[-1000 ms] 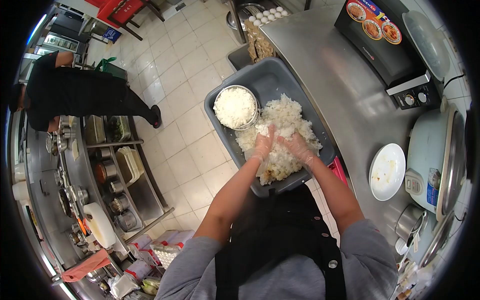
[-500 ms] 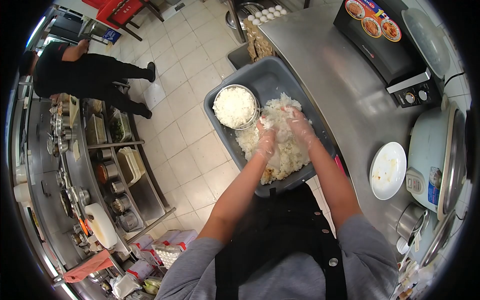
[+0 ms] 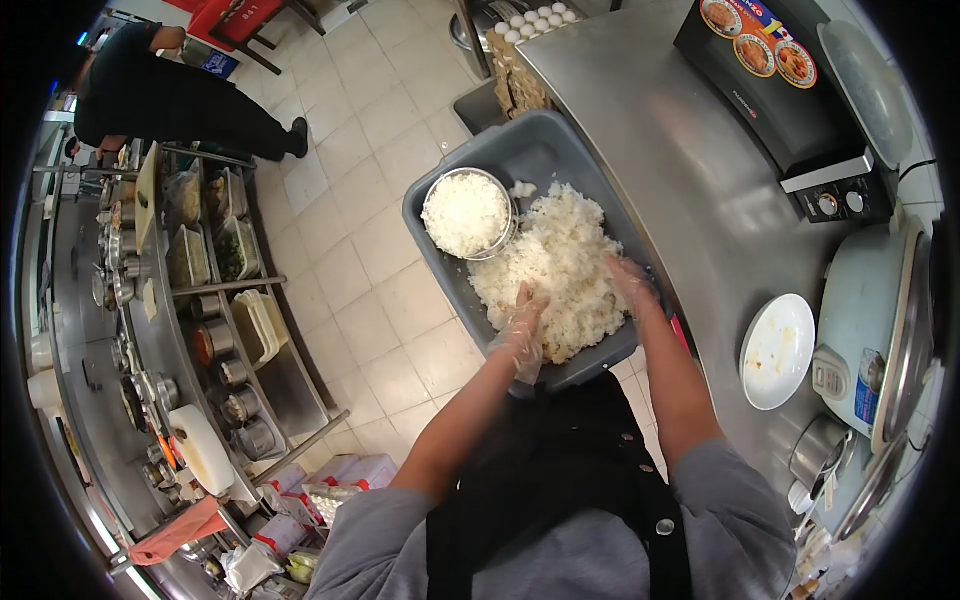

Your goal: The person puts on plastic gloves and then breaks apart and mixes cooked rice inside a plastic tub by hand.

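A grey plastic tub (image 3: 440, 165) holds a heap of loose cooked white rice (image 3: 570, 255). In the tub's far left corner stands a round metal pot (image 3: 468, 214) filled with rice. My left hand (image 3: 520, 332), in a clear plastic glove, touches the near left side of the heap with its fingers stretched out. My right hand (image 3: 633, 287), gloved the same way, lies against the heap's right side near the tub wall, fingers extended and partly hidden by rice. Neither hand grips anything.
At right, a steel counter (image 3: 640, 110) bears a black microwave (image 3: 780, 100), a soiled white plate (image 3: 778, 350) and a large rice cooker (image 3: 865, 320). Eggs (image 3: 535, 24) sit beyond the tub. Shelves with food containers (image 3: 235, 250) and another person (image 3: 180, 100) are at left.
My hands have drawn apart and back toward me, releasing the rice they held between them onto the heap. The other person now leans toward the shelves with a hand at the containers.
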Demonstrator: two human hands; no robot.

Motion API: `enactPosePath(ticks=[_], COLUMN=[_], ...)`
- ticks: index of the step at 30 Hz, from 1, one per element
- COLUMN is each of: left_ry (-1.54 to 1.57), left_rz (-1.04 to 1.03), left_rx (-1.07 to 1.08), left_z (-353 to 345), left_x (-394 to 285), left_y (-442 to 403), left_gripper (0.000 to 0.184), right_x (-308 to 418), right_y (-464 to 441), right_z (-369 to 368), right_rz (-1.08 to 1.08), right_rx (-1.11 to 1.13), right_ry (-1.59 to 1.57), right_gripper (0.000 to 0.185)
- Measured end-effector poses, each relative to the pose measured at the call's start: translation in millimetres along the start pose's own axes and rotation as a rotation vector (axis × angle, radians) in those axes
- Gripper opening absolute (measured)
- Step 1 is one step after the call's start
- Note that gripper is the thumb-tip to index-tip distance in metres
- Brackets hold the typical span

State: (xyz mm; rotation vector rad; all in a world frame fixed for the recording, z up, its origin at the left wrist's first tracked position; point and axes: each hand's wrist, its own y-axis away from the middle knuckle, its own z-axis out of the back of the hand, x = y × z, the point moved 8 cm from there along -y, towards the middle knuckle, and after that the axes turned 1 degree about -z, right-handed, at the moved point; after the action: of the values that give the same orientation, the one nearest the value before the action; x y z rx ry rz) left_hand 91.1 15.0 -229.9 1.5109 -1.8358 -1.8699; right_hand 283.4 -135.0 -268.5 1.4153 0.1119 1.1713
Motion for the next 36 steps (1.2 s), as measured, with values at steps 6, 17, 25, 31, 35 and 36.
enactPosePath(ticks=[6,17,25,31,35,36], left_ry=[0.083,0.013,-0.203,-0.133,-0.072,-0.119], left_rz=[0.111,0.082,-0.038,-0.516,-0.58,-0.54], left_rx=[0.066,0.126,-0.013,0.216,-0.133,-0.212], left_z=[-12.9,-7.7,-6.9,-56.6,-30.6,-23.2], left_x=[-5.8,-0.8,-30.4,-71.1,-80.1,-78.2], left_y=[-5.7,-21.5,24.3,33.0,26.4,27.0], left_gripper=[0.101,0.1,0.092,0.084,0.06,0.051], right_x=[1.4,61.4,95.0,116.3,86.8,87.9], right_y=[-18.8,4.7,79.5,112.9,82.5,85.7], right_z=[-3.7,-40.3,-11.1,-46.2,-69.6,-70.7], right_rz=[0.019,0.349,0.372,0.296,0.351,0.349], right_rx=[-0.058,0.058,0.135,0.197,0.187,0.19], right_ry=[-0.005,0.1,-0.218,-0.303,-0.317,-0.317], right_gripper=[0.079,0.085,0.081,0.073,0.056,0.056])
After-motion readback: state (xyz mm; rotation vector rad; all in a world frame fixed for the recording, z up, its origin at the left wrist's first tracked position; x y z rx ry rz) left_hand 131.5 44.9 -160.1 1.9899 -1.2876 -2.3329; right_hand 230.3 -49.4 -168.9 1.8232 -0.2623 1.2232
